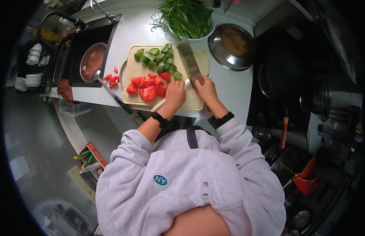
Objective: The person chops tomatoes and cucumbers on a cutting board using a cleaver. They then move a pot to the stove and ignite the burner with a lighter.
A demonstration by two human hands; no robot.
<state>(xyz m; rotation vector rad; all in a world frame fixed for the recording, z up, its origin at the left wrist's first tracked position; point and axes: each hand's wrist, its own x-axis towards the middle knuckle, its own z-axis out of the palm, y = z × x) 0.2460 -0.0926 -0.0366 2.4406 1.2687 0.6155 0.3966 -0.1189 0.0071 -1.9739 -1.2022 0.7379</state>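
My right hand (206, 90) grips the handle of a kitchen cleaver (189, 59), its broad blade pointing away over the right part of a cream cutting board (192, 101). Under the fingers of my left hand (175, 93) lies a long white stalk (158, 105), probably a scallion, which slants across the board and past its near edge. The stalk meets the cleaver's heel; whether the edge has entered it is hidden. Red tomato chunks (149, 92) sit left of my left hand. Beyond them are green cucumber chunks (160, 60), one near the blade.
Behind the board stands a bowl (212, 29) heaped with green chives (187, 17). A metal basin (215, 51) is at the back right, beside the dark stove with a wok (277, 76). Left are tomato scraps (112, 81), a ladle (113, 93) overhanging the counter edge, and the sink (107, 35).
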